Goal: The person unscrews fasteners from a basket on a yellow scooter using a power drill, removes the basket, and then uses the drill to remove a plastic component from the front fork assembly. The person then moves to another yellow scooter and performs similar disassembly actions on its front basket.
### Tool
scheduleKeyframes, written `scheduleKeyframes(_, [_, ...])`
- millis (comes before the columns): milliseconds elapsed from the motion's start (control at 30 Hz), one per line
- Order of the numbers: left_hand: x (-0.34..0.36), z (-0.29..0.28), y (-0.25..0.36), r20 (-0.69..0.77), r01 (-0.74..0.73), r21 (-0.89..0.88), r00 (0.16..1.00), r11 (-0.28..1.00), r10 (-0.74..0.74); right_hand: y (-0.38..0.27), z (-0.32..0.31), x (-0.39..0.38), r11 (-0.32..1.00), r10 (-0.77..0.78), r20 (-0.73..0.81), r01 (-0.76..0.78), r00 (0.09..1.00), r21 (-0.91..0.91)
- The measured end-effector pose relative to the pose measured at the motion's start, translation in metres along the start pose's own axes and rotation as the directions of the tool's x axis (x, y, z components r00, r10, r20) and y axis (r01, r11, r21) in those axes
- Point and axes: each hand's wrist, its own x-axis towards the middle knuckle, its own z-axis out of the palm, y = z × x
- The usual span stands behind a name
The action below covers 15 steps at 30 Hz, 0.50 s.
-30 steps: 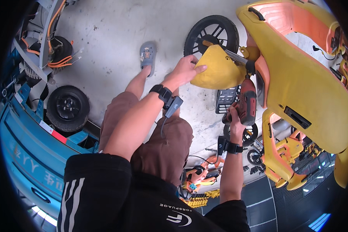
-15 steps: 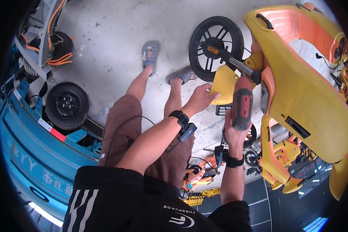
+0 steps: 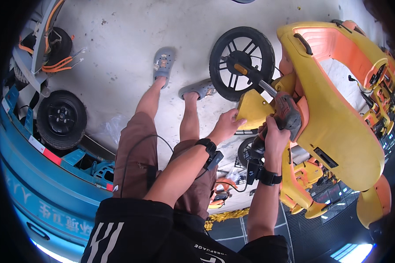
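My left hand point(image 3: 226, 127) pinches the lower left edge of a yellow panel point(image 3: 253, 110) between thumb and fingers. My right hand point(image 3: 277, 138) is wrapped around the grip of a red and grey cordless drill point(image 3: 288, 113). The drill's front end lies by the panel's right side and the fork; its tip is hidden. Just beyond the panel is a black spoked wheel point(image 3: 233, 61) on a metal fork point(image 3: 267, 89). To the right rises a large yellow scooter-like body point(image 3: 342, 125) with an orange inner side.
At the left stands a blue vehicle point(image 3: 39, 177) with a black-tyred wheel point(image 3: 61, 119) beside it. Orange cables point(image 3: 58, 67) with bare ends hang at the upper left. More yellow frames point(image 3: 309, 175) crowd the lower right. My feet in grey clogs point(image 3: 164, 63) rest on the concrete floor.
The drill has tilted from pointing up the picture to lean up and left, its handle now showing. My left hand keeps the panel. The whole view has shifted slightly.
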Motion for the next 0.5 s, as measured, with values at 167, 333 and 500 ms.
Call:
scheduleKeyframes(167, [0.015,-0.001,-0.037,-0.043,0.036,0.026,0.998,0.999,-0.035,0.003,0.025,0.003,0.999,0.014,-0.059,-0.012,0.998,0.033])
scheduleKeyframes(333, [0.021,0.005,-0.047,-0.009,0.013,-0.154,1.0,0.988,-0.014,0.003,0.035,0.012,0.995,0.073,-0.084,-0.067,0.994,0.074])
scheduleKeyframes(500, [0.029,0.001,-0.057,0.091,0.113,-0.261,0.992,0.959,-0.092,0.008,0.032,0.016,0.996,0.069,-0.056,-0.065,0.996,0.067])
